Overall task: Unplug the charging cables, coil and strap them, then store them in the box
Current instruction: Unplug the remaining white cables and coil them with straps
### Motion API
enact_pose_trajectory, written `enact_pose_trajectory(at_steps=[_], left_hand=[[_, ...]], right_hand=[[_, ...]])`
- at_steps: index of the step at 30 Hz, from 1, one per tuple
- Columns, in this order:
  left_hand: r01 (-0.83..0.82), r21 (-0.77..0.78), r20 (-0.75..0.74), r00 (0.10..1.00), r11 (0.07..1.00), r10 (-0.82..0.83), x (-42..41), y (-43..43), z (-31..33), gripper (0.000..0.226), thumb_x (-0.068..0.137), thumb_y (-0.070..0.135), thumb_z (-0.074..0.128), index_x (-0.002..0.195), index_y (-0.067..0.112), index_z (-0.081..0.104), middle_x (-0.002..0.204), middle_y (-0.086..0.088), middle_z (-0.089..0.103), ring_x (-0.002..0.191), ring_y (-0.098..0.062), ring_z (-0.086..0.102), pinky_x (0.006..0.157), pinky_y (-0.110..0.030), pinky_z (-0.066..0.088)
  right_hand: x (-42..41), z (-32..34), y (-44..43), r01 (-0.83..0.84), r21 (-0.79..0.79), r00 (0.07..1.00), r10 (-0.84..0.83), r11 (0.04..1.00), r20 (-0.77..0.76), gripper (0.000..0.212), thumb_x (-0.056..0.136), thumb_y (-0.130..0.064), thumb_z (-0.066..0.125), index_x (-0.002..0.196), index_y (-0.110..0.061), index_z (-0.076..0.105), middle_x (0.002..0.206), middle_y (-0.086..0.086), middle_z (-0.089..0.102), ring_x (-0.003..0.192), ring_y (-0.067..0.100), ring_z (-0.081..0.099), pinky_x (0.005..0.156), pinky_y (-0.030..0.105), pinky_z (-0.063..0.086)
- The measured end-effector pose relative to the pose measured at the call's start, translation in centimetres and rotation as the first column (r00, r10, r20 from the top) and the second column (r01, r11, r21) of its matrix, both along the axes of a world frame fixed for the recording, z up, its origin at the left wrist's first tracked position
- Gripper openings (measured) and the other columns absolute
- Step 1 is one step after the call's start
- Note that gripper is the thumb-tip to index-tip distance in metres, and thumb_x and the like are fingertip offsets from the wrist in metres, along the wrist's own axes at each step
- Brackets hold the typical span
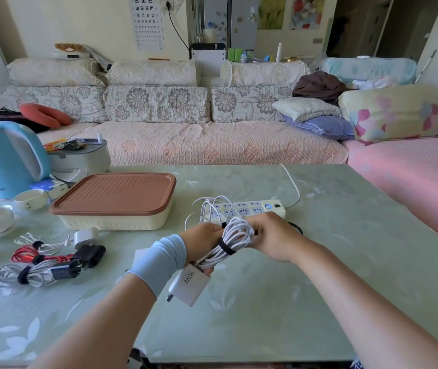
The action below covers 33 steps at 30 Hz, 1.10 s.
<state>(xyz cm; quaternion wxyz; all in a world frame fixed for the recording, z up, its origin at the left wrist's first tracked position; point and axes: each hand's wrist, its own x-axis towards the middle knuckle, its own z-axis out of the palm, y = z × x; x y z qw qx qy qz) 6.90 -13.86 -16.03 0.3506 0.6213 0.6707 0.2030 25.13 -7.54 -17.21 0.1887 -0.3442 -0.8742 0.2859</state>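
Observation:
Both hands hold a coiled white cable (235,237) above the table's middle. My left hand (202,239) grips the coil from the left, and its white 90W charger (189,285) hangs below that hand. My right hand (272,237) grips the coil's right end. A black strap (226,247) wraps around the coil. Behind the hands lies a white power strip (252,207) with loose white cable on it. The cream box with a brown lid (115,199) stands closed at the left. Three strapped cables with chargers (52,258) lie at the front left.
A blue kettle (7,158), cups and bowls (4,209) crowd the table's left edge. The power strip's white cord (294,186) runs off toward the sofa (212,139) behind the table. A grey container (82,158) sits behind the box.

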Motion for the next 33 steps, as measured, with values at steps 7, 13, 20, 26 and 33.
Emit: enact_pose_trajectory(at_steps=[7, 13, 20, 26, 33], left_hand=[[0.064, 0.187, -0.194, 0.981, 0.980, -0.027, 0.9, -0.2, -0.8, 0.031, 0.102, 0.033, 0.041, 0.077, 0.021, 0.056, 0.074, -0.004, 0.061, 0.066, -0.021, 0.055, 0.059, -0.034, 0.053], [0.063, 0.345, -0.263, 0.964, 0.937, 0.032, 1.7, -0.3, -0.2, 0.036, 0.101, 0.039, 0.041, 0.070, 0.021, 0.045, 0.074, -0.004, 0.056, 0.070, -0.026, 0.048, 0.063, -0.030, 0.036], [-0.008, 0.440, -0.199, 0.974, 0.898, 0.107, 0.8, -0.5, -0.2, 0.044, 0.099, 0.043, 0.043, 0.061, 0.021, 0.041, 0.066, -0.003, 0.054, 0.068, -0.027, 0.047, 0.070, -0.038, 0.046], [0.099, 0.493, -0.275, 0.960, 0.865, 0.047, 0.7, -0.9, -0.4, 0.042, 0.099, 0.043, 0.045, 0.063, 0.021, 0.045, 0.061, -0.001, 0.051, 0.065, -0.027, 0.047, 0.063, -0.034, 0.040], [0.131, 0.374, -0.539, 0.836, 0.918, 0.101, 4.1, -0.3, -1.7, 0.044, 0.103, 0.040, 0.029, 0.097, 0.013, 0.063, 0.101, -0.012, 0.067, 0.094, -0.033, 0.060, 0.068, -0.031, 0.035]], right_hand=[[0.0, -0.5, 0.2, -0.028, -0.297, 1.000, 0.024, 0.954, -0.019, 0.043, 0.080, 0.017, 0.045, 0.079, -0.012, 0.076, 0.073, 0.011, 0.073, 0.063, 0.024, 0.073, 0.047, 0.026, 0.047], [0.5, -0.2, 0.4, -0.074, -0.505, 0.983, -0.021, 0.860, -0.180, 0.027, 0.084, 0.010, 0.059, 0.099, -0.004, 0.077, 0.098, 0.015, 0.074, 0.083, 0.016, 0.064, 0.073, 0.025, 0.054], [0.4, -0.4, 0.6, -0.195, -0.783, 0.904, -0.202, 0.590, -0.377, 0.023, 0.090, -0.001, 0.056, 0.104, -0.003, 0.073, 0.100, 0.019, 0.069, 0.082, 0.025, 0.068, 0.076, 0.034, 0.059], [-0.6, -1.0, 0.5, -0.070, -0.796, 0.931, -0.247, 0.601, -0.268, 0.021, 0.089, -0.002, 0.065, 0.108, -0.006, 0.072, 0.096, 0.012, 0.073, 0.082, 0.022, 0.070, 0.074, 0.029, 0.058], [-1.5, -0.8, 0.3, 0.450, -0.650, 0.805, -0.593, 0.612, 0.000, 0.006, 0.074, -0.009, 0.077, 0.073, -0.014, 0.077, 0.067, 0.004, 0.070, 0.063, 0.021, 0.064, 0.063, 0.029, 0.051]])
